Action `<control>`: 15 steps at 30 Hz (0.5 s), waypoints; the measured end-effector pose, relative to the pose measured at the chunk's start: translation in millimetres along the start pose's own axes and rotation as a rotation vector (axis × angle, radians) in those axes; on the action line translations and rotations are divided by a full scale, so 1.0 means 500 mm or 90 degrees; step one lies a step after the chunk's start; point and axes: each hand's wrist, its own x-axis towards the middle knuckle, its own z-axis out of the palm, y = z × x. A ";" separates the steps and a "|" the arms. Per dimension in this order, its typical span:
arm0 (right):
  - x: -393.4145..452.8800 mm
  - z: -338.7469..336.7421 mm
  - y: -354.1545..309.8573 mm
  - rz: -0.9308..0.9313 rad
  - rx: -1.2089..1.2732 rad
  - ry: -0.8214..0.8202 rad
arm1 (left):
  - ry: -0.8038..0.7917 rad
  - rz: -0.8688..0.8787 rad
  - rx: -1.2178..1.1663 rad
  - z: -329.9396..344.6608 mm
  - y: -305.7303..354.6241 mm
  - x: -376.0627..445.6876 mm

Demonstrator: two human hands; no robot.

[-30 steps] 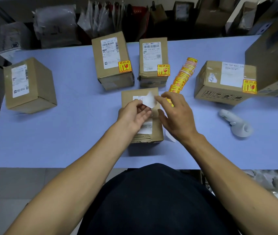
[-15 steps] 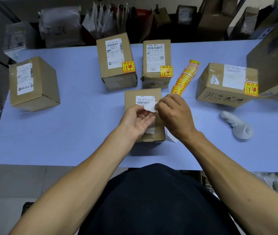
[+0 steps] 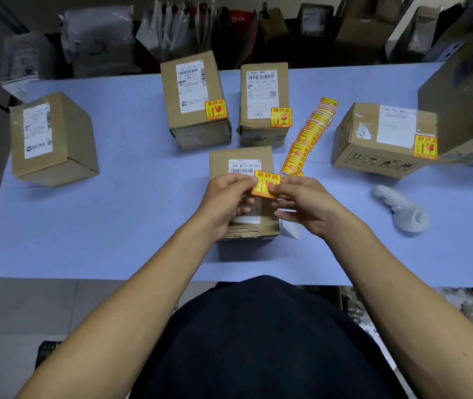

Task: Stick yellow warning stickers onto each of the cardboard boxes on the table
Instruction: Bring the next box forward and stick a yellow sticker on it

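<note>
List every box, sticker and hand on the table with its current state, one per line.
Left box: no yellow sticker.
Back-left box: stickered.
Back-middle box: stickered.
Right box: stickered.
Near box: not yet stickered.
Yellow sticker: pinched by both hands.
Sticker strip: lying flat.
Left hand, right hand: gripping.

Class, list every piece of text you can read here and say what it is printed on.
"易碎品": yellow sticker held in both hands.
"830 W172-00 001": label on the near box.
"159-159-K02-160": label on the back middle box.
Other label print: too small or blurred.
</note>
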 end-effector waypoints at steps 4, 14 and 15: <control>-0.007 -0.003 0.005 -0.070 -0.117 0.037 | 0.018 0.064 0.104 -0.001 -0.012 0.004; -0.018 -0.030 0.052 -0.128 -0.212 0.085 | 0.037 0.132 0.321 0.005 -0.060 -0.012; -0.018 -0.032 0.059 -0.113 -0.206 0.083 | 0.034 0.141 0.359 0.003 -0.062 -0.013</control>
